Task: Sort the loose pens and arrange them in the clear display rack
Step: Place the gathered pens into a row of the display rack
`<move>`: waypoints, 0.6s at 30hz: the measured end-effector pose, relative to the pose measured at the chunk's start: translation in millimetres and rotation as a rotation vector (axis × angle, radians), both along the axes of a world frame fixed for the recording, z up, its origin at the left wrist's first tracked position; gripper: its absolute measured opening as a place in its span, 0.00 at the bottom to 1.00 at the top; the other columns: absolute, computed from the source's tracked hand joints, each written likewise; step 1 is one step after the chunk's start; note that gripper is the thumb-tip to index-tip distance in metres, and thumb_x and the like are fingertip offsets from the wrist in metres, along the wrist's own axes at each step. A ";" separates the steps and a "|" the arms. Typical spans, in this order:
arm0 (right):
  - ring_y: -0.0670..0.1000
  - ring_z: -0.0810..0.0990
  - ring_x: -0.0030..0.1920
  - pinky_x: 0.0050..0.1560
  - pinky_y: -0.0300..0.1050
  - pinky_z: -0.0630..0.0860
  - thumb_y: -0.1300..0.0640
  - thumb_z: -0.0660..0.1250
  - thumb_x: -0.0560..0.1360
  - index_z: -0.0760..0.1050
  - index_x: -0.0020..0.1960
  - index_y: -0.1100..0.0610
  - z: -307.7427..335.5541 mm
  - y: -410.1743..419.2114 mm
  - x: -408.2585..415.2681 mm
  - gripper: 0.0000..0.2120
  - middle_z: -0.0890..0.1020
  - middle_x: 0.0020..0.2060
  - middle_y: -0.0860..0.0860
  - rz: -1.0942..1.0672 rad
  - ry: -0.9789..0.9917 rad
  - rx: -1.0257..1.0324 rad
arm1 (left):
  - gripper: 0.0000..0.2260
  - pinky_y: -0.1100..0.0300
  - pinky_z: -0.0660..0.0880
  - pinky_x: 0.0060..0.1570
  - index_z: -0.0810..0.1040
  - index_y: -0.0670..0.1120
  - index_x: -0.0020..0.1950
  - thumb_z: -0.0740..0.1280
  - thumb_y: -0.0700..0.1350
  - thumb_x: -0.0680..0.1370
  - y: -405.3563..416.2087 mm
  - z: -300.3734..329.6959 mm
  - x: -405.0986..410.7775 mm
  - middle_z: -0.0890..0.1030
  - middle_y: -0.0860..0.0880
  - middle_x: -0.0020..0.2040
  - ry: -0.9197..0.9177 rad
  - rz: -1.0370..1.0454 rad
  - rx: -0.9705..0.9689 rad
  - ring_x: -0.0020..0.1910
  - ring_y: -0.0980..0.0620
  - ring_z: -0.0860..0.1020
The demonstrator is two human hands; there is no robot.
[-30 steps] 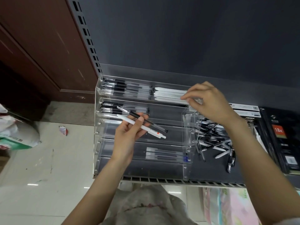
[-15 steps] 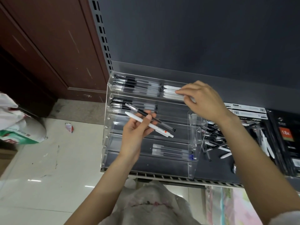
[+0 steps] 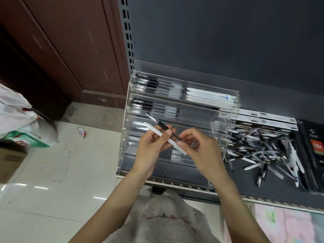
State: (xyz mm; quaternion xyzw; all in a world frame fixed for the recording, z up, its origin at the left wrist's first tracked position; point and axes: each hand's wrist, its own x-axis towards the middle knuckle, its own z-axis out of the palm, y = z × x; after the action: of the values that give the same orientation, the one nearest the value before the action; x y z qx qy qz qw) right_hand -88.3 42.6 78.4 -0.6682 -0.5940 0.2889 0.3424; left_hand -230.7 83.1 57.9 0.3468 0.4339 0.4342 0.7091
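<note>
white pen (image 3: 164, 138) + black-grip pen (image 3: 162, 125) crossed, right in front of clear display rack (image 3: 235, 106) | risk: two pens in one loose fan, could slip or land in wrong tier | left hand (image 3: 150, 148) curled round both | right hand (image 3: 198, 148) pinching white pen's lower end | loose pile (image 3: 263, 151) just right of rack
</note>
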 end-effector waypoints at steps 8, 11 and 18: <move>0.35 0.78 0.38 0.40 0.24 0.70 0.57 0.71 0.73 0.80 0.47 0.52 0.0 11.7 9.9 0.04 0.82 0.39 0.43 -0.108 -0.158 0.103 | 0.07 0.65 0.78 0.42 0.80 0.44 0.53 0.66 0.42 0.77 -9.9 -8.4 -34.9 0.80 0.49 0.44 0.148 0.144 -0.016 0.44 0.56 0.80; 0.41 0.77 0.38 0.42 0.27 0.70 0.57 0.71 0.73 0.81 0.46 0.53 6.1 45.1 9.5 0.03 0.81 0.41 0.45 -0.086 -0.309 0.211 | 0.07 0.66 0.78 0.40 0.81 0.43 0.52 0.66 0.43 0.78 -7.1 -13.7 -53.0 0.79 0.51 0.39 0.209 0.188 -0.021 0.38 0.59 0.78; 0.48 0.77 0.42 0.39 0.40 0.71 0.56 0.70 0.73 0.83 0.44 0.52 -5.0 104.3 -16.5 0.03 0.82 0.41 0.47 0.060 -0.509 0.137 | 0.07 0.65 0.79 0.43 0.80 0.42 0.52 0.65 0.42 0.78 -1.9 -19.3 -67.4 0.80 0.49 0.40 0.154 0.235 -0.096 0.38 0.56 0.80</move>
State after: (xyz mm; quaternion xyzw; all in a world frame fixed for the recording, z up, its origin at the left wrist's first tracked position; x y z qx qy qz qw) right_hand -104.7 146.8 73.5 -0.6767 -0.6987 0.0809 0.2176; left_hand -298.1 81.3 38.6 0.2914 0.5451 0.4652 0.6338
